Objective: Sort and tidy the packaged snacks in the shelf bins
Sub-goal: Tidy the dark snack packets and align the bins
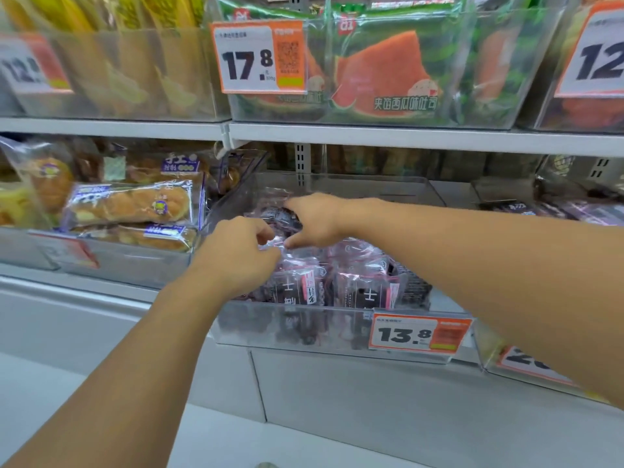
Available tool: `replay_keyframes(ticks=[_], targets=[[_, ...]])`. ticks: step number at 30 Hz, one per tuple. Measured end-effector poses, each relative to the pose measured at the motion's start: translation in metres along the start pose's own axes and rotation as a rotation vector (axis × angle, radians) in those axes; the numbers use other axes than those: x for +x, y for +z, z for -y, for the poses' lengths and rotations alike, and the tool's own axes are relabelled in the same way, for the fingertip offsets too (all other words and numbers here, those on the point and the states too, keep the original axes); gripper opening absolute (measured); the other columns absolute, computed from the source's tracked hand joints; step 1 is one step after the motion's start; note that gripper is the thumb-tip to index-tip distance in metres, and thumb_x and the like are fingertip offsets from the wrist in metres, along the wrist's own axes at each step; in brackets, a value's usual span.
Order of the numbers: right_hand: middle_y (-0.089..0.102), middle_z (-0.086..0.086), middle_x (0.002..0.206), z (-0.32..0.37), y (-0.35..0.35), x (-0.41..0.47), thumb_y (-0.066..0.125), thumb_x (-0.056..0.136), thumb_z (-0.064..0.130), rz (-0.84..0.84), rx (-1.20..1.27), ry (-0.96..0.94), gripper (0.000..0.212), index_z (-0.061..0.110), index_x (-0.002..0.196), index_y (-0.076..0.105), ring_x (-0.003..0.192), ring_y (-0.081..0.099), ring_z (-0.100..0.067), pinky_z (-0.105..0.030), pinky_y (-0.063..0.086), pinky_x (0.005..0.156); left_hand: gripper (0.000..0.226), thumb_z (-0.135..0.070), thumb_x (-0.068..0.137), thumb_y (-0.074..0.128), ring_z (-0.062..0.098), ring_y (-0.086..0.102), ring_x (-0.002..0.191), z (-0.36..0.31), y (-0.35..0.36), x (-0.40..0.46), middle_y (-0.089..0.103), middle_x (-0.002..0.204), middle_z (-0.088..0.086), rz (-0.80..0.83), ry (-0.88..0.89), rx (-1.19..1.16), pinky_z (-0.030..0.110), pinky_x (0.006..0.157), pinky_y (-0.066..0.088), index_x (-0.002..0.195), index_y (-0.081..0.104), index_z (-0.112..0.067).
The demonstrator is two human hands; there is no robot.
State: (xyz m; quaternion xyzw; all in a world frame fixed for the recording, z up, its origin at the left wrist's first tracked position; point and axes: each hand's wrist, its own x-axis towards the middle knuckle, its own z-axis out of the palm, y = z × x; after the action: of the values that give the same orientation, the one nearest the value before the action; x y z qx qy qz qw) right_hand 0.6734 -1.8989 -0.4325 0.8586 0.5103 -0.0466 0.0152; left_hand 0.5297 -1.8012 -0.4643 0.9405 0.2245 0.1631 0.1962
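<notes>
Your left hand (241,251) and right hand (315,219) both pinch a dark snack packet (282,217) in the clear bin (304,327).

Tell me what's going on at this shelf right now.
A person is reaching with both hands into a clear bin of dark purple snack packs on the lower shelf, the one tagged 13.8. The left hand and right hand both pinch the clear wrapper of one pack lying on top of the others. Bread loaves fill the bin to the left.
</notes>
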Motion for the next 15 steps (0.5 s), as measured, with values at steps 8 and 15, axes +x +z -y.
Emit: replay_keyframes(ticks=[8,15], targets=[[0.063,0.001,0.083,-0.010,-0.039,-0.046,0.066,0.092,0.022,-0.176,-0.083,-0.130,0.008,0.016,0.089,0.063,0.078,0.062,-0.022,-0.038,0.052,0.070,0.049,-0.041,0.078,0.080,0.015,0.062,0.089,-0.008,-0.007,-0.005,0.061,0.108,-0.004,-0.163,0.009,-0.198,0.038,0.079,0.053,0.112,0.049,-0.024],[0.070,0.013,0.077,-0.041,-0.065,-0.172,0.085,0.073,0.039,-0.219,0.130,-0.083,0.025,0.031,0.094,0.074,0.070,0.064,-0.005,-0.029,0.050,0.066,0.024,-0.025,0.080,0.083,0.001,0.070,0.075,-0.089,0.003,-0.028,0.075,0.085,-0.010,-0.022,0.466,-0.569,0.026,0.074,0.058,0.102,0.076,-0.019]])
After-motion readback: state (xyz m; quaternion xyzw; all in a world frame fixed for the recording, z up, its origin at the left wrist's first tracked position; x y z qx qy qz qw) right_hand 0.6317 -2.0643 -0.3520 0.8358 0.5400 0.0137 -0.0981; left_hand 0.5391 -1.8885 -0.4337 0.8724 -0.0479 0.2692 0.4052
